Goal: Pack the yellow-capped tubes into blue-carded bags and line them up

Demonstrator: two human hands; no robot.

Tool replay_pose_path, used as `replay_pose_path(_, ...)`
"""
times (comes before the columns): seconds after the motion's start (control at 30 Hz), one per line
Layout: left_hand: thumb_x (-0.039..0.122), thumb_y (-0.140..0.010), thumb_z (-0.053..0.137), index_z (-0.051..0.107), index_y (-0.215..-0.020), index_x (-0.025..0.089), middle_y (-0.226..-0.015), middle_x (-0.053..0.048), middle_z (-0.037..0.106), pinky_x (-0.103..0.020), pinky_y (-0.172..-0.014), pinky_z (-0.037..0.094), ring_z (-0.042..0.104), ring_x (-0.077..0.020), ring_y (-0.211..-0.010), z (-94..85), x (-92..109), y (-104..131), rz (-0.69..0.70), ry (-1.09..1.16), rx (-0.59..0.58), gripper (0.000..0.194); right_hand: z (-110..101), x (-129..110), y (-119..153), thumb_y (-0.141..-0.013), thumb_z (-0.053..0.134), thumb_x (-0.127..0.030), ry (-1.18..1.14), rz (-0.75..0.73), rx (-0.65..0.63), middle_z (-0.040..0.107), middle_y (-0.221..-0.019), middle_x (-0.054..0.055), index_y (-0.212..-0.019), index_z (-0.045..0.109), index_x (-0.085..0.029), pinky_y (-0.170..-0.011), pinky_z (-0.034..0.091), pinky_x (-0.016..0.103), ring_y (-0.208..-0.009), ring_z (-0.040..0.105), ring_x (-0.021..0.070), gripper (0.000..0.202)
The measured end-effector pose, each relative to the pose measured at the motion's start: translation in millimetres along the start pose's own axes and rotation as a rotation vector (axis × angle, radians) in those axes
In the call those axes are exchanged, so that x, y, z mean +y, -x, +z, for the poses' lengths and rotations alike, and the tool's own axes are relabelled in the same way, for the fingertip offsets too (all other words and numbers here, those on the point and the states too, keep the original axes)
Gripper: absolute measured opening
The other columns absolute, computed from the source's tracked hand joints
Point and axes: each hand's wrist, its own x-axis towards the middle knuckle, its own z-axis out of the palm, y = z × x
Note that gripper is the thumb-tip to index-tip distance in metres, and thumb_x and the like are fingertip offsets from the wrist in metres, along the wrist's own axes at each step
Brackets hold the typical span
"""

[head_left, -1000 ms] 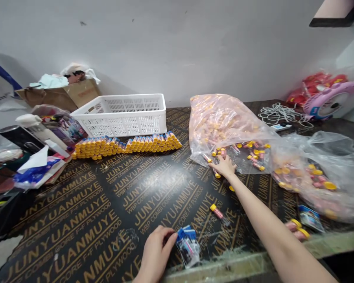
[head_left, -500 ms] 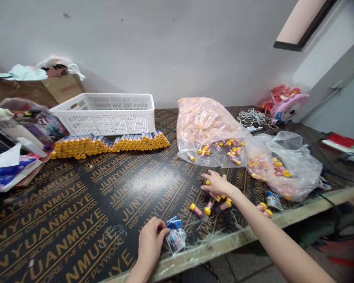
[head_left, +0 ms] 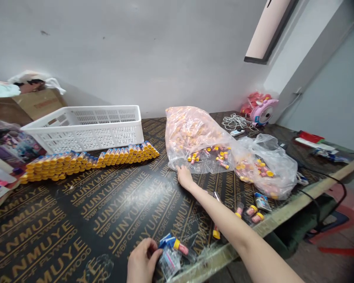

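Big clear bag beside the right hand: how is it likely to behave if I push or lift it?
The bag will probably feel floppy: its thin film is creased and lies flat at the front, near the right hand. It may be fairly heavy, since it looks well filled with yellow-capped tubes. Those look round, so the load could shift.

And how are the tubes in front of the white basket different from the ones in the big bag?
The stacked tubes show blue on their sides; the bagged tubes look pink. The stacked tubes lie in neat rows, facing about the same way; the bagged tubes are jumbled, pointing all over. Both have yellow ends.
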Motion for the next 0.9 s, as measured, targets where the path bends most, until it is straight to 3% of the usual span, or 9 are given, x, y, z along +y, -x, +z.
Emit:
replay_pose_path(0.17, 0.031, -0.071, 0.063, 0.059, -0.057, 0.019, -0.060, 0.000, 0.057, -0.022, -0.054, 0.038, 0.050, -0.0129, -0.054, -11.5, 10, 2, 0.071, 0.079, -0.069, 0.019, -6, 12, 89, -0.090, 0.054, -0.021, -0.157, -0.110, -0.031, 0.060, -0.101, 0.006, -0.117, 0.056, -0.019, -0.082, 0.049, 0.037, -0.093, 0.059, 0.0196, 0.027)
replay_pose_path(0.27, 0.035, -0.069, 0.064, 0.055, -0.060, 0.018, -0.058, 0.002, 0.055, -0.021, -0.053, 0.038, 0.049, -0.0123, -0.053, -18.8, 14, 4, -0.024, 0.260, -0.083, 0.022, -17, 11, 137, -0.089, 0.053, -0.017, -0.320, -0.137, -0.005, 0.060, -0.094, 0.005, -0.119, 0.056, -0.022, -0.078, 0.048, 0.030, -0.085, 0.059, 0.0168, 0.030)
replay_pose_path(0.37, 0.040, -0.064, 0.070, 0.050, -0.064, 0.019, -0.053, 0.005, 0.051, -0.020, -0.052, 0.038, 0.049, -0.0110, -0.051, -26.2, 18, 2, -0.207, 0.540, -0.079, 0.029, -26, -1, 168, -0.085, 0.058, -0.018, -0.499, -0.106, 0.094, 0.060, -0.097, 0.003, -0.112, 0.057, -0.021, -0.080, 0.047, 0.027, -0.088, 0.059, 0.0150, 0.027)
replay_pose_path(0.47, 0.038, -0.055, 0.078, 0.054, -0.079, 0.018, -0.055, 0.005, 0.059, -0.021, -0.055, 0.043, 0.054, -0.0113, -0.052, -34.2, 25, -1, -0.449, 0.802, -0.087, 0.039, -29, -19, 185, -0.083, 0.061, -0.022, -0.658, -0.044, 0.221, 0.059, -0.093, 0.004, -0.088, 0.062, -0.018, -0.081, 0.048, 0.028, -0.091, 0.058, 0.0168, 0.006)
replay_pose_path(0.57, 0.030, -0.049, 0.083, 0.061, -0.088, 0.013, -0.067, -0.003, 0.069, -0.022, -0.059, 0.047, 0.060, -0.0124, -0.060, -41.4, 34, -4, -0.605, 1.002, -0.041, 0.048, -31, -38, 197, -0.085, 0.058, -0.030, -0.829, -0.028, 0.273, 0.057, -0.097, 0.007, -0.088, 0.065, -0.018, -0.075, 0.051, 0.029, -0.093, 0.059, 0.0189, 0.014)
replay_pose_path(0.63, 0.026, -0.047, 0.084, 0.064, -0.081, 0.012, -0.069, -0.003, 0.069, -0.021, -0.059, 0.048, 0.062, -0.0117, -0.061, -45.0, 38, -7, -0.661, 1.115, 0.036, 0.041, -31, -48, 204, -0.085, 0.058, -0.032, -0.993, -0.040, 0.253, 0.057, -0.100, 0.008, -0.097, 0.066, -0.019, -0.070, 0.053, 0.027, -0.090, 0.061, 0.0186, 0.019)
replay_pose_path(0.73, 0.026, -0.050, 0.083, 0.065, -0.075, 0.013, -0.068, -0.002, 0.069, -0.023, -0.057, 0.050, 0.062, -0.0112, -0.058, -49.2, 36, -10, -0.701, 1.238, 0.138, 0.034, -28, -60, 214, -0.083, 0.062, -0.030, -1.201, -0.025, 0.194, 0.060, -0.102, 0.007, -0.104, 0.065, -0.022, -0.075, 0.054, 0.028, -0.090, 0.062, 0.0181, 0.023)
replay_pose_path(0.9, 0.030, -0.050, 0.084, 0.063, -0.073, 0.014, -0.065, 0.000, 0.068, -0.022, -0.055, 0.049, 0.061, -0.0109, -0.055, -53.5, 26, -7, -0.691, 1.297, 0.215, 0.036, -21, -74, 227, -0.082, 0.064, -0.028, -1.229, -0.011, 0.171, 0.064, -0.102, 0.008, -0.105, 0.063, -0.021, -0.082, 0.055, 0.033, -0.092, 0.064, 0.0200, 0.024)
